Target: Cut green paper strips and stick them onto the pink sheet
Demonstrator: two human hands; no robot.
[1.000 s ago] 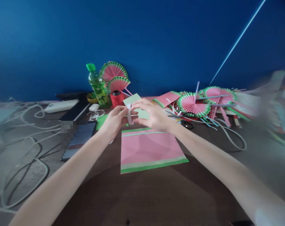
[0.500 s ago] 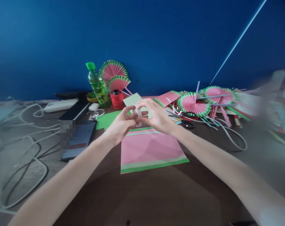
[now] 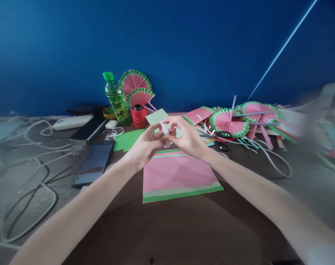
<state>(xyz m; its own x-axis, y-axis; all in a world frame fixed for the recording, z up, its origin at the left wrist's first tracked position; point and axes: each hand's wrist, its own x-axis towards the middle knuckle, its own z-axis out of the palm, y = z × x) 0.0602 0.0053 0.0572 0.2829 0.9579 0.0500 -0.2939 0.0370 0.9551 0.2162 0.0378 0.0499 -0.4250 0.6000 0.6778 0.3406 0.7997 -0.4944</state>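
Note:
Between my two hands is a thin white ring, apparently a roll of tape (image 3: 164, 128), held up above the paper. My left hand (image 3: 144, 147) has its fingers closed around the roll's left side. My right hand (image 3: 186, 139) pinches it from the right with thumb and fingers. Below them a pink sheet of paper (image 3: 178, 173), with light and dark green strips along its near edge, lies flat on the dark table. Behind the hands is a pale green piece of paper (image 3: 157, 117), partly covered by the fingers.
Bright green paper (image 3: 125, 140), a green bottle (image 3: 116, 101) and a red spool (image 3: 139, 117) are at the back left. A tablet (image 3: 94, 165) and cables lie left. Pleated pink-and-green paper fans (image 3: 230, 123) and black-handled scissors (image 3: 222, 146) lie right. A blue wall (image 3: 184, 48) stands behind.
The white roll has turned slightly in my fingers and now looks more tilted. Both hands have stayed in nearly the same place; the whole view has shifted a little.

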